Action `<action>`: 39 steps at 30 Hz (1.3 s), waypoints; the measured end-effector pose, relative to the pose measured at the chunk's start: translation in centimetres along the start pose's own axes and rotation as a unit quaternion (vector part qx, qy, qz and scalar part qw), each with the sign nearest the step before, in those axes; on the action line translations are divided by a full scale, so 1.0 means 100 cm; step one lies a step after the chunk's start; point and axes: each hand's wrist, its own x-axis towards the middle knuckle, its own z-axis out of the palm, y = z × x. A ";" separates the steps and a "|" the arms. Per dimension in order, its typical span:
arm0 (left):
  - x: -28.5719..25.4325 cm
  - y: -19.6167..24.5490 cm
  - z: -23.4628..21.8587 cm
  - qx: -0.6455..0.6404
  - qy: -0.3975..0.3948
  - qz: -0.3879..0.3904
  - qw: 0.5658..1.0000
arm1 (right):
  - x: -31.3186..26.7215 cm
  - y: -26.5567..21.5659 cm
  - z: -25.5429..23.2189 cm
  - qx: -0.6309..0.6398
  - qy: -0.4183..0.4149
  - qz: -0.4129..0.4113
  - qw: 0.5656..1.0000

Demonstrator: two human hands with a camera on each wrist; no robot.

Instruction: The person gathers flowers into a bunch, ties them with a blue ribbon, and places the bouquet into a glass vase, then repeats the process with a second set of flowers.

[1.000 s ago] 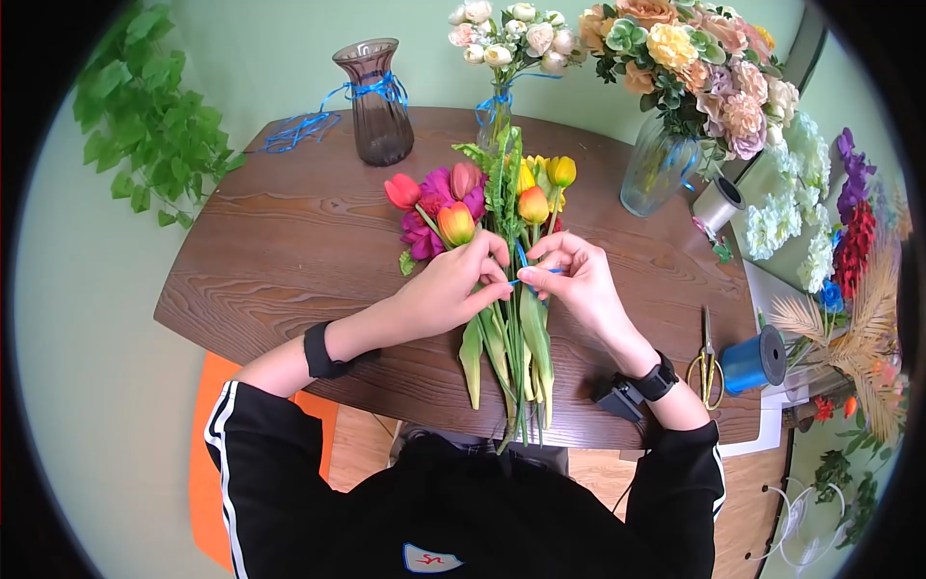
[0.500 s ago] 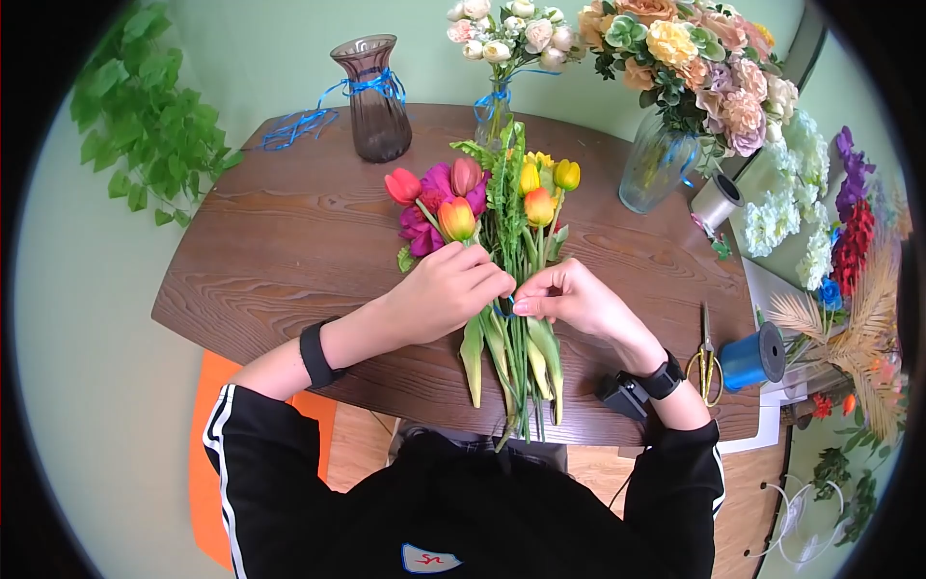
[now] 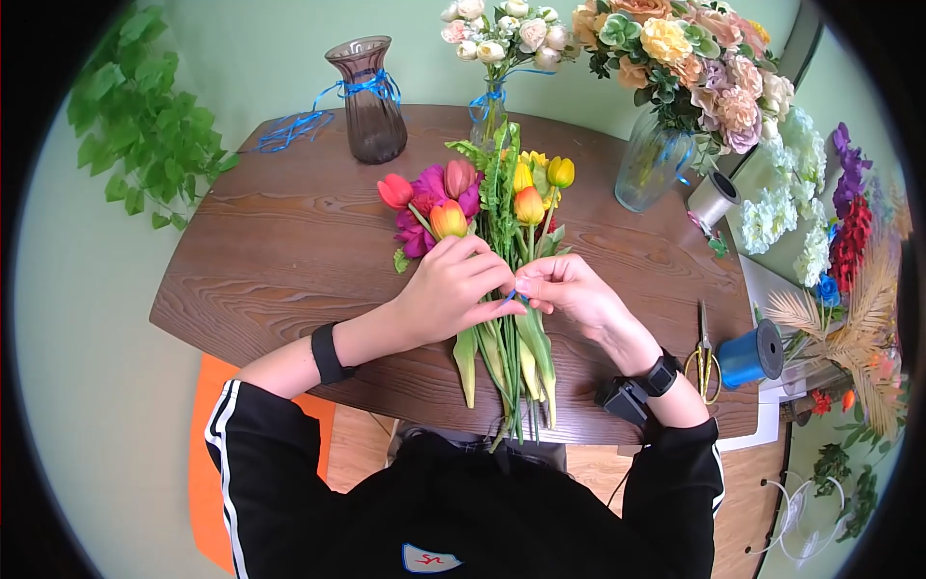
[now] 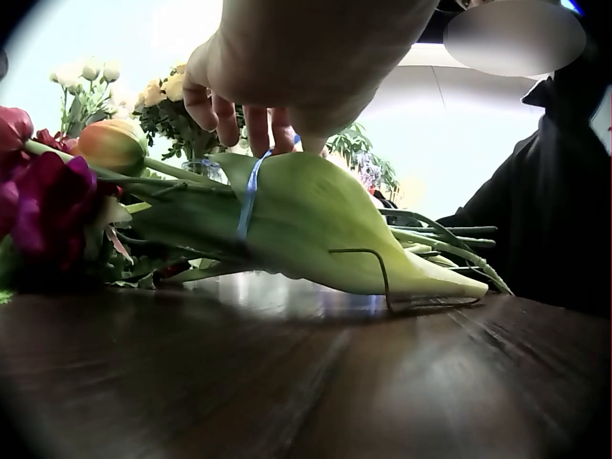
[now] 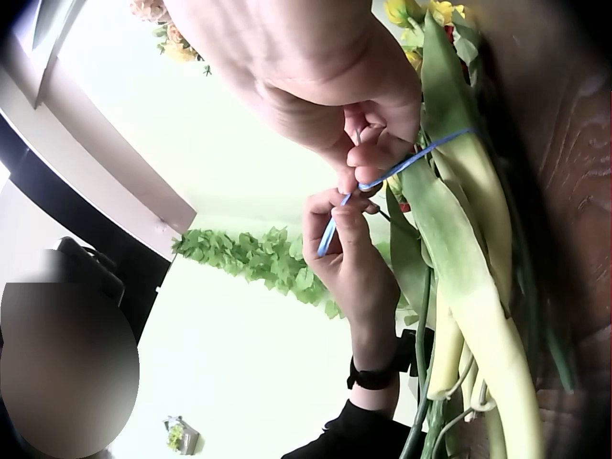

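A bouquet of artificial tulips and other flowers lies on the table, with leafy stems (image 3: 535, 352) toward the person. Round these stems runs a thin blue ribbon (image 5: 430, 151), which also crosses a broad green leaf (image 4: 296, 215) in the left wrist view. My left hand (image 3: 453, 289) is over the bouquet and pinches the ribbon, a short end of it sticking out past the fingers in the right wrist view. Close against it, my right hand (image 3: 579, 297) pinches the ribbon between thumb and forefinger. The fingertips of both hands meet just above the stems.
Scissors (image 3: 707, 357) and a blue ribbon spool (image 3: 748, 357) lie at the table's right edge. A ribbon-tied dark vase (image 3: 374, 121) stands at the back left. Two flower-filled vases, one clear glass (image 3: 656, 164), are at the back. A pale spool (image 3: 714, 200) sits at the right.
A second ago the hands were slightly apart, with ribbon between them. They drew together over the stems, and now the left fingers have spread slightly, with blue ribbon showing by the left thumb.
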 end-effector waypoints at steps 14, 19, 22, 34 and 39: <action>-0.002 -0.015 -0.004 -0.365 -0.062 -0.109 0.923 | -0.017 -0.027 -0.002 -0.376 0.078 -0.073 0.920; -0.005 -0.020 -0.011 -0.539 -0.130 -0.200 0.808 | -0.010 -0.013 -0.013 -0.339 0.037 -0.127 0.932; -0.007 -0.029 -0.006 -0.597 -0.084 -0.209 0.770 | -0.004 0.000 -0.013 -0.155 -0.027 -0.141 0.977; -0.007 -0.027 -0.008 -0.725 -0.028 -0.245 0.644 | 0.001 0.005 0.005 0.408 -0.098 -0.142 0.897; -0.035 -0.029 -0.020 -0.589 -0.108 -0.395 0.697 | -0.001 0.001 -0.022 0.141 -0.025 -0.048 0.989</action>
